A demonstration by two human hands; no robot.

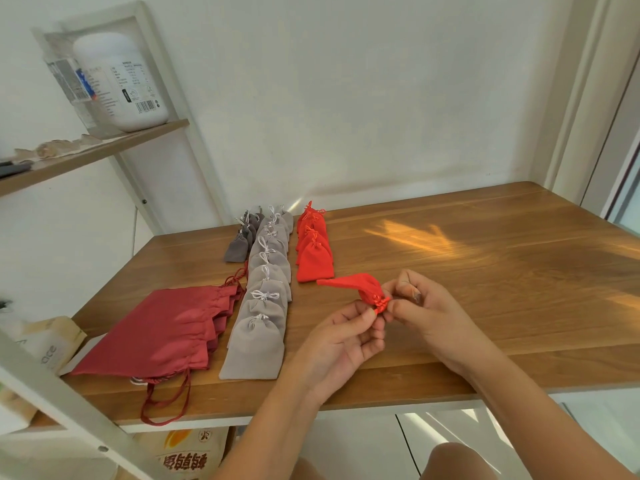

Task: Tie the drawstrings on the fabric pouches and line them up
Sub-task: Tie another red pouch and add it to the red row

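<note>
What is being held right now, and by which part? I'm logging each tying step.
A small red pouch, held above the table by both hands: left grip and right grip pinch its drawstring at the gathered neck.

Both bare forearms reach forward, wrists close together. Left hand (pixel 341 336) palm up, fingers curled, thumb and forefinger pinched. Right hand (pixel 420 306) opposite, fingertips pinched, nearly touching the left.

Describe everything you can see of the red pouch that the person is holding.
The red pouch is small, bright red, of soft cloth. Its neck is gathered tight, with knotted red drawstrings bunched there. It is held above the table, neck toward the person, its flat bottom pointing left toward the row of red pouches. The left hand and right hand pinch the strings at the neck. Nothing else touches it.
</note>
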